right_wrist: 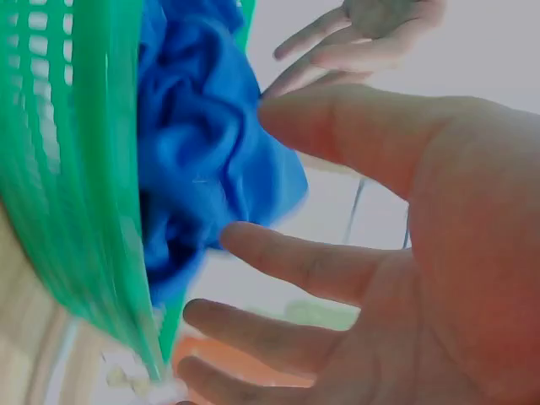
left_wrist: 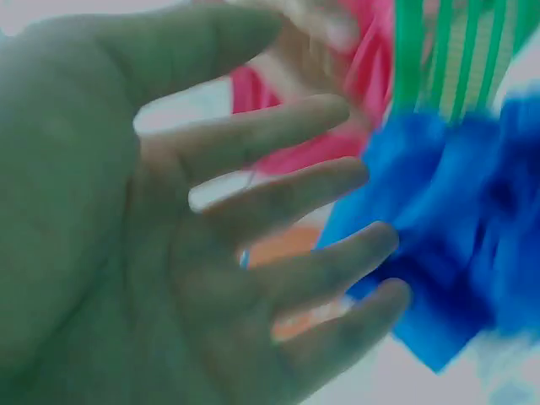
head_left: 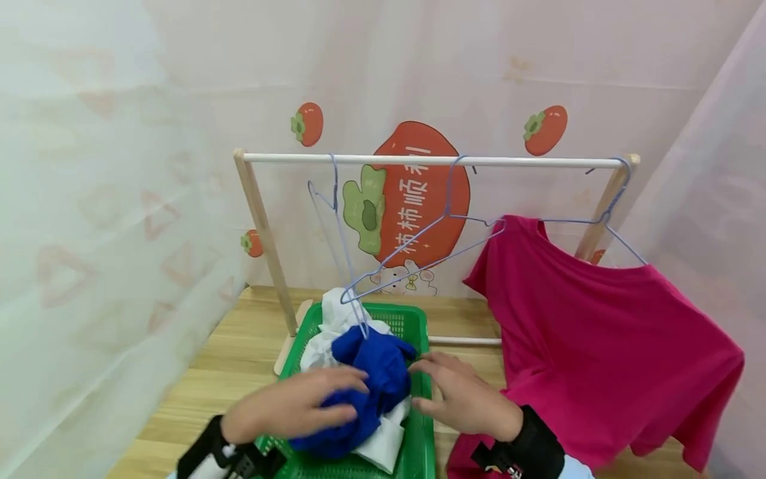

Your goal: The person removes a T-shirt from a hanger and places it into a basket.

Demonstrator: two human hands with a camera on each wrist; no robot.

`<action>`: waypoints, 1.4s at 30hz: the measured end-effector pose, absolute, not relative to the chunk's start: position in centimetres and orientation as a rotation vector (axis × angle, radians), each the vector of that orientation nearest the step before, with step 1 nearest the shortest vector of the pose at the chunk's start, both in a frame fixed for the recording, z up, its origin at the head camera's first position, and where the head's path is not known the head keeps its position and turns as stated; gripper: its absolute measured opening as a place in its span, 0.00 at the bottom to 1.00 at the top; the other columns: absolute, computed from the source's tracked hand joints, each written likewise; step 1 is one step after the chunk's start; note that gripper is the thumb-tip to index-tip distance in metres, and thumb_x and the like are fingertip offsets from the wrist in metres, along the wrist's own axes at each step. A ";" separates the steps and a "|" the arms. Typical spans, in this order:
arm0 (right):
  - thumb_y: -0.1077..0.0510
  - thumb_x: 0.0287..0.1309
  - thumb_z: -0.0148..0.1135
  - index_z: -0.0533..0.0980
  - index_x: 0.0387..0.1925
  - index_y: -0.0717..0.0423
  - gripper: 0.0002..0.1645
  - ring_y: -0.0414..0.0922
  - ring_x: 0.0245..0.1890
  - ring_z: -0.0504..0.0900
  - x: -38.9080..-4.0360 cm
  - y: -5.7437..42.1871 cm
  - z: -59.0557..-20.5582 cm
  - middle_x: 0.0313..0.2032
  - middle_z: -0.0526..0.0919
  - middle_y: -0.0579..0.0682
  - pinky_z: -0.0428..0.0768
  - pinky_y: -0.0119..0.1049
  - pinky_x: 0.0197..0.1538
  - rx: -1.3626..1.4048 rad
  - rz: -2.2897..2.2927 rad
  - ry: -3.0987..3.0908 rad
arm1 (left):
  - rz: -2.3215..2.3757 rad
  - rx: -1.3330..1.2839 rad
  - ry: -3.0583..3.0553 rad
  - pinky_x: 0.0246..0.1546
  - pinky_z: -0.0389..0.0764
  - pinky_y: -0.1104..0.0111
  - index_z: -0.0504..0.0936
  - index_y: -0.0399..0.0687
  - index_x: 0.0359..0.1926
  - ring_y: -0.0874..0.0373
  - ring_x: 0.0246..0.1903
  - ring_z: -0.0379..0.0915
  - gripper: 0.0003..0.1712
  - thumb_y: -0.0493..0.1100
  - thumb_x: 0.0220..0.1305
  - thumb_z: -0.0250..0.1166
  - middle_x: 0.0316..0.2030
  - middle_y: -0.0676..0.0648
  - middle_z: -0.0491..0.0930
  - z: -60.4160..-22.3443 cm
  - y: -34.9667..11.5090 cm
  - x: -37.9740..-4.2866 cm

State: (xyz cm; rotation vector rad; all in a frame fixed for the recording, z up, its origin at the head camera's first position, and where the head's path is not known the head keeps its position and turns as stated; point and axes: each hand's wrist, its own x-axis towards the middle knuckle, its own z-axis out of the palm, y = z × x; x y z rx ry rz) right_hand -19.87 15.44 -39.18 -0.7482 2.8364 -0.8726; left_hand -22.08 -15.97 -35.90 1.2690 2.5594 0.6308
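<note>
A crumpled blue cloth garment lies on top of white cloth in a green plastic basket. My left hand hovers over the garment's left side, its fingers spread and holding nothing. On the other side my right hand hangs near the basket's right rim, fingers apart and also without a hold. In the left wrist view the blue garment sits just beyond the fingertips. The right wrist view shows a gap between most of the fingers and the blue garment.
A drying rack with a white rail stands behind the basket. Two bare blue wire hangers hang from it, one over the basket. A magenta T-shirt hangs on another hanger at the right. Under everything is a wood-grain table.
</note>
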 end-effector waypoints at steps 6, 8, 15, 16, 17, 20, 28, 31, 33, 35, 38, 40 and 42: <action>0.57 0.65 0.72 0.84 0.51 0.53 0.14 0.53 0.57 0.82 -19.8 18.9 -37.0 0.52 0.85 0.51 0.79 0.57 0.59 -0.623 -1.115 3.206 | 0.958 0.722 3.130 0.48 0.84 0.47 0.70 0.28 0.67 0.36 0.53 0.79 0.30 0.46 0.75 0.64 0.58 0.30 0.77 -35.0 -21.0 -28.0; 0.62 0.62 0.73 0.85 0.47 0.56 0.12 0.54 0.53 0.81 -20.3 20.6 -35.7 0.49 0.85 0.54 0.77 0.55 0.57 -0.579 -1.202 3.399 | 1.139 0.433 3.174 0.52 0.82 0.43 0.58 0.28 0.75 0.31 0.59 0.73 0.42 0.49 0.74 0.65 0.65 0.24 0.67 -34.9 -22.1 -30.7; 0.56 0.65 0.63 0.79 0.55 0.64 0.21 0.70 0.57 0.72 -23.8 27.8 -29.4 0.59 0.76 0.70 0.63 0.67 0.56 0.128 -1.220 3.978 | 2.104 -0.223 2.981 0.57 0.75 0.64 0.58 0.46 0.76 0.53 0.59 0.73 0.47 0.61 0.67 0.68 0.64 0.43 0.73 -35.0 -22.8 -38.9; 0.54 0.66 0.62 0.77 0.58 0.65 0.24 0.72 0.58 0.71 -24.4 28.7 -28.7 0.61 0.74 0.71 0.63 0.69 0.57 0.268 -1.160 3.985 | 2.150 -0.278 2.971 0.53 0.73 0.68 0.62 0.49 0.73 0.58 0.54 0.72 0.43 0.62 0.67 0.68 0.59 0.49 0.75 -35.0 -23.0 -39.7; 0.52 0.67 0.61 0.75 0.62 0.66 0.28 0.73 0.60 0.70 -24.9 29.5 -28.2 0.62 0.73 0.72 0.62 0.71 0.58 0.387 -1.101 3.962 | 2.167 -0.308 2.974 0.48 0.71 0.70 0.67 0.50 0.68 0.62 0.48 0.70 0.37 0.62 0.68 0.67 0.52 0.53 0.75 -35.0 -23.2 -40.3; 0.48 0.71 0.57 0.66 0.71 0.66 0.36 0.75 0.60 0.71 -26.1 31.1 -27.6 0.64 0.71 0.76 0.63 0.75 0.59 0.561 -0.943 3.815 | 2.256 -0.277 2.871 0.42 0.69 0.75 0.78 0.51 0.51 0.70 0.39 0.69 0.21 0.61 0.71 0.66 0.38 0.64 0.76 -35.7 -24.0 -41.9; 0.39 0.76 0.48 0.69 0.71 0.62 0.36 0.70 0.47 0.80 -28.5 31.8 -28.4 0.54 0.81 0.69 0.76 0.63 0.41 0.543 -0.951 3.669 | 2.503 -0.250 2.746 0.23 0.67 0.74 0.73 0.52 0.30 0.66 0.21 0.65 0.26 0.66 0.78 0.56 0.20 0.60 0.68 -39.1 -23.7 -43.8; 0.38 0.77 0.49 0.74 0.65 0.63 0.35 0.68 0.43 0.81 -28.7 31.8 -27.9 0.52 0.85 0.69 0.75 0.57 0.33 0.580 -0.972 3.697 | 2.479 -0.256 2.801 0.22 0.66 0.73 0.74 0.55 0.32 0.64 0.24 0.64 0.26 0.68 0.77 0.54 0.23 0.58 0.67 -39.6 -22.3 -44.2; 0.37 0.77 0.49 0.77 0.62 0.63 0.35 0.69 0.41 0.82 -28.5 32.0 -26.9 0.50 0.86 0.70 0.73 0.55 0.29 0.625 -0.942 3.718 | 2.473 -0.226 2.811 0.23 0.66 0.73 0.74 0.57 0.34 0.64 0.25 0.64 0.24 0.68 0.77 0.54 0.24 0.57 0.67 -39.5 -21.4 -44.4; 0.36 0.77 0.48 0.79 0.60 0.62 0.36 0.70 0.41 0.81 -27.9 32.1 -25.4 0.48 0.86 0.71 0.72 0.56 0.29 0.679 -0.909 3.739 | 2.471 -0.177 2.827 0.23 0.66 0.74 0.73 0.58 0.34 0.64 0.25 0.64 0.23 0.68 0.78 0.53 0.24 0.57 0.67 -39.0 -20.6 -44.7; 0.36 0.77 0.46 0.81 0.60 0.59 0.35 0.72 0.46 0.80 -26.5 32.5 -22.8 0.48 0.86 0.71 0.72 0.63 0.35 0.793 -0.827 3.786 | 2.490 -0.105 2.834 0.22 0.65 0.75 0.73 0.57 0.34 0.65 0.24 0.63 0.22 0.64 0.80 0.53 0.23 0.58 0.66 -37.7 -19.6 -44.8; 0.37 0.78 0.45 0.82 0.60 0.58 0.34 0.74 0.48 0.79 -25.4 32.9 -21.4 0.51 0.86 0.71 0.71 0.68 0.39 0.873 -0.777 3.812 | 2.537 -0.045 2.820 0.21 0.64 0.75 0.73 0.52 0.32 0.65 0.22 0.62 0.23 0.61 0.81 0.54 0.21 0.58 0.65 -36.6 -19.0 -44.5; 0.38 0.78 0.44 0.82 0.61 0.58 0.34 0.75 0.51 0.78 -24.0 33.3 -20.4 0.53 0.85 0.71 0.71 0.70 0.42 0.948 -0.722 3.809 | 2.574 0.006 2.803 0.20 0.63 0.75 0.73 0.50 0.31 0.66 0.21 0.61 0.22 0.58 0.82 0.55 0.20 0.59 0.65 -35.5 -18.3 -44.0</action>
